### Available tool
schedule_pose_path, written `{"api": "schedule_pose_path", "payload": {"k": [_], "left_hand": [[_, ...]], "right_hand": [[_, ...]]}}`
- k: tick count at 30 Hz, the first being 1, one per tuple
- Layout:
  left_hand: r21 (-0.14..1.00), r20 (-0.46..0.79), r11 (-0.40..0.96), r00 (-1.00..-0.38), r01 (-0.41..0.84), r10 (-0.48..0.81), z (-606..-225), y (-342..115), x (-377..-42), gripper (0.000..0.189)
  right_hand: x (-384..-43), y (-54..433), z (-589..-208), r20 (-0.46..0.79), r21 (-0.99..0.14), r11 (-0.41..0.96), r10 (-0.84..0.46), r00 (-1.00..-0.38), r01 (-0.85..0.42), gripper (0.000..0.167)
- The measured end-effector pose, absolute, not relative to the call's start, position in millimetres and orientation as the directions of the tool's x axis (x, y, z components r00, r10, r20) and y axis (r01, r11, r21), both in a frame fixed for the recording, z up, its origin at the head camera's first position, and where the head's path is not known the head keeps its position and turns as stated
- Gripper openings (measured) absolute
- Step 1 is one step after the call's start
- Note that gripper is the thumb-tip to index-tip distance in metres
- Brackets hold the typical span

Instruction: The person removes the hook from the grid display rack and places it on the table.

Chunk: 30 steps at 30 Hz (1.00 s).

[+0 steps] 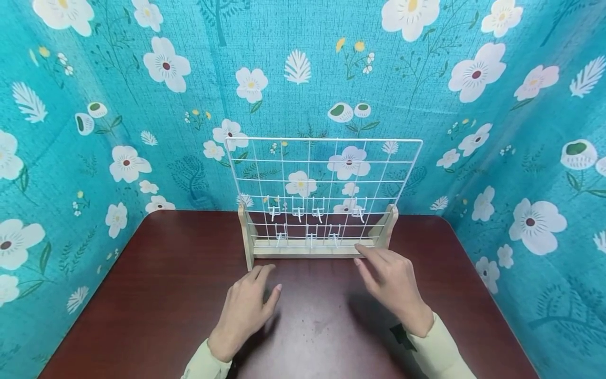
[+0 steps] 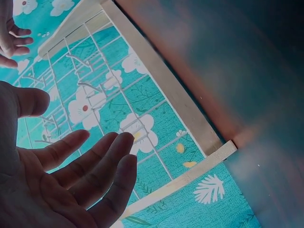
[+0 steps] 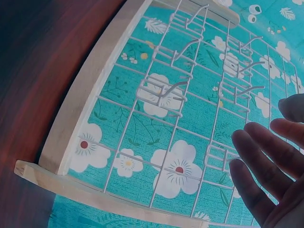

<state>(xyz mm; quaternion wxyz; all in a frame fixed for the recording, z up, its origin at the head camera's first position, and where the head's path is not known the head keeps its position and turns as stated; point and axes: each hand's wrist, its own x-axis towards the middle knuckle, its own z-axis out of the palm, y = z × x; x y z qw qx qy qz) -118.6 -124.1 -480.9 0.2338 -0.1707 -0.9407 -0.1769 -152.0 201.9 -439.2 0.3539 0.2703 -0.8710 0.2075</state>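
Observation:
A white wire grid rack stands upright in a pale wooden base at the far side of the table. Several white wire hooks hang on its lower part in two rows, one above the other. My left hand is just in front of the base's left end, fingers loosely bent and holding nothing. In front of the right end, my right hand reaches forward, its index fingertip overlapping the base in the head view. The right wrist view shows that hand's relaxed fingers beside the grid with nothing in them.
The dark red-brown table has rounded far corners. A teal curtain with white flowers surrounds it at the back and both sides. Wooden side supports hold the rack's ends.

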Motion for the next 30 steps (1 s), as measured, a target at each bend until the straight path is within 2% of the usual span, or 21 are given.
{"api": "schedule_pose_path", "payload": {"k": [7, 30], "left_hand": [[0.272, 0.495, 0.883, -0.843, 0.382, 0.213, -482, -126, -119, 0.044], [0.348, 0.491, 0.872, -0.860, 0.343, 0.142, -478, -138, -128, 0.045]], "right_hand": [[-156, 202, -438, 0.760, -0.174, 0.752, -0.308, -0.573, -0.636, 0.032], [-162, 206, -430, 0.765, -0.193, 0.777, -0.263, -0.588, -0.599, 0.032]]}}
